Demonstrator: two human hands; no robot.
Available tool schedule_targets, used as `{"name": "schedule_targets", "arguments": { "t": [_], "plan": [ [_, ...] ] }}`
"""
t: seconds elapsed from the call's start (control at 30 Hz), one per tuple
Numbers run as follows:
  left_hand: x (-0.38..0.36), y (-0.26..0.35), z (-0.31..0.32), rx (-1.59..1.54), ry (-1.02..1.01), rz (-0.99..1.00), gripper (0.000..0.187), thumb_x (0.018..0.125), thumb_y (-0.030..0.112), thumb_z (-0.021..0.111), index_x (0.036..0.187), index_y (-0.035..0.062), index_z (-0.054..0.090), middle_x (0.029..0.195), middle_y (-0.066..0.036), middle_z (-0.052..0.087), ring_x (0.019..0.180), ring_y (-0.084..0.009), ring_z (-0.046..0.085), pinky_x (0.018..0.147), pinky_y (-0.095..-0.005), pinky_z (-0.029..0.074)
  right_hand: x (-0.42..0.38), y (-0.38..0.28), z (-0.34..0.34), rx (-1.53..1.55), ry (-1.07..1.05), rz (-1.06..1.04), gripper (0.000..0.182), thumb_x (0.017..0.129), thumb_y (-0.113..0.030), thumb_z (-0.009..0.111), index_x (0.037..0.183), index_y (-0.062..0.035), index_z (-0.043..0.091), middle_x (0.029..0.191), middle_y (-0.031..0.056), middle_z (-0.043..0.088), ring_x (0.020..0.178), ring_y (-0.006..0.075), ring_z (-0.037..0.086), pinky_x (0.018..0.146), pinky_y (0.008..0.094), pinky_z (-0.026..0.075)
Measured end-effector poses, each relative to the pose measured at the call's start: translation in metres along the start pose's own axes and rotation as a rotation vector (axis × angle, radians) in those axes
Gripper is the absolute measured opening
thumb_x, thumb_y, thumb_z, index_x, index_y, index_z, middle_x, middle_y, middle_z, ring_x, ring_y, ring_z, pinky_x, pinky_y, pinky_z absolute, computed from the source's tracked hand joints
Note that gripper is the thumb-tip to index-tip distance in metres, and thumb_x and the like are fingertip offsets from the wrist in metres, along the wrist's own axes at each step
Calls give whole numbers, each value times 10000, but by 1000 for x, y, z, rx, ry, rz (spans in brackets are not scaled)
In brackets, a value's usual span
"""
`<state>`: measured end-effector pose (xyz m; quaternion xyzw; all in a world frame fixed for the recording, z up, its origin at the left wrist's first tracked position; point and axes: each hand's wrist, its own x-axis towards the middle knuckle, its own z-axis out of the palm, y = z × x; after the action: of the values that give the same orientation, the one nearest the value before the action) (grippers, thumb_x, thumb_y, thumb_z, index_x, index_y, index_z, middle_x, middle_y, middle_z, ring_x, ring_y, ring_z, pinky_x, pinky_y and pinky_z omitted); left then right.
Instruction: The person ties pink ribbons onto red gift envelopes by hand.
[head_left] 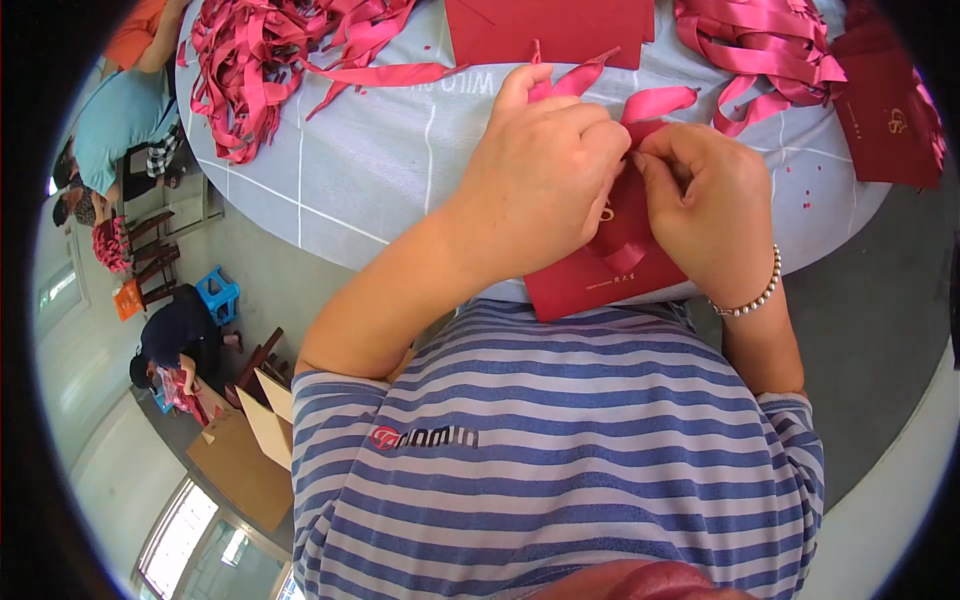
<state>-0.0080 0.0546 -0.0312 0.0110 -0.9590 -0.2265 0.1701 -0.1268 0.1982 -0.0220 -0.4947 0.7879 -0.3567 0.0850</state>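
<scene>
On the grey table, a ribbon is pinched by both hands over a red card; it is best kept taut and centred.

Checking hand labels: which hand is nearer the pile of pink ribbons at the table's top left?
Left. The left hand works at the red card, on the side toward the ribbon pile but apart from it. The right hand sits beyond it, further away.
</scene>
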Motion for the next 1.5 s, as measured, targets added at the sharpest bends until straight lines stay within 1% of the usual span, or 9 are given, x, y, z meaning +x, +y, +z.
{"name": "schedule_targets", "arguments": {
  "t": [0.4, 0.77, 0.87, 0.93, 1.13, 1.33, 1.37, 1.47, 1.5],
  "plan": [
    [-9, 2, -2, -38, 39, -155, 151, 815, 122, 760, 931, 51, 696, 851, -81, 687, 843, -277, 666, 1068, -534, 371, -3, 7, -8, 120, -114, 12, 100, 828, -99, 741, 869, -18, 699, 780, 146, 662, 705, 342, 651, 621, 408, 518],
    [-13, 23, -1, 171, 249, 61, 38, 745, 109, 643, 766, 79, 633, 717, -36, 523, 742, -207, 578, 1001, -481, 414, 32, 0, -42, 219, -141, -64, 106, 806, -73, 750, 868, 6, 719, 749, 138, 618, 630, 255, 587, 576, 343, 465],
    [-14, 25, 3, 190, 317, 88, 41, 734, 117, 630, 737, 78, 617, 705, -23, 488, 720, -187, 547, 952, -442, 432, 51, 6, -47, 170, -444, -145, 52, 838, -16, 735, 874, 21, 724, 760, 85, 604, 623, 164, 550, 567, 274, 433],
    [-19, 27, -2, 185, 270, 90, 78, 733, 111, 676, 805, 87, 657, 755, -11, 536, 732, -182, 565, 958, -438, 415, 67, 11, -45, 108, -723, -198, 68, 807, -39, 734, 806, 27, 719, 712, 107, 608, 629, 208, 578, 568, 321, 449],
    [-25, 29, -1, 135, 263, 80, 157, 718, 90, 727, 870, 85, 689, 800, -8, 589, 738, -181, 586, 929, -418, 407, 89, -1, -39, 56, -952, -178, 189, 805, -124, 674, 699, 32, 677, 654, 174, 644, 574, 255, 615, 555, 361, 488],
    [-26, 23, -2, 23, 264, 20, 151, 737, 60, 734, 876, 83, 679, 814, -18, 609, 741, -197, 588, 911, -408, 414, 67, 11, -18, 286, -473, -42, 149, 817, -104, 660, 750, 29, 654, 645, 161, 606, 562, 243, 592, 552, 351, 480],
    [-26, 23, -3, 7, 251, 28, 149, 744, 59, 738, 879, 86, 677, 818, -19, 613, 744, -201, 588, 911, -408, 414, 72, 25, -10, 262, -423, -38, 134, 882, -95, 626, 823, 21, 656, 641, 115, 609, 549, 184, 568, 537, 315, 473],
    [-25, 22, -3, -18, 258, 26, 165, 742, 67, 753, 886, 90, 676, 814, -19, 608, 747, -201, 586, 914, -410, 414, 83, 25, -7, 380, -422, 37, 143, 962, -111, 578, 921, 2, 655, 677, 56, 632, 546, 119, 548, 520, 267, 469],
    [-25, 22, -2, -19, 258, 27, 165, 742, 67, 753, 886, 90, 676, 814, -19, 608, 747, -201, 586, 914, -410, 414, 83, 12, -12, 480, -556, 219, 158, 1011, -128, 536, 993, -9, 637, 763, 31, 683, 543, 84, 549, 509, 238, 473]
  ]
}}
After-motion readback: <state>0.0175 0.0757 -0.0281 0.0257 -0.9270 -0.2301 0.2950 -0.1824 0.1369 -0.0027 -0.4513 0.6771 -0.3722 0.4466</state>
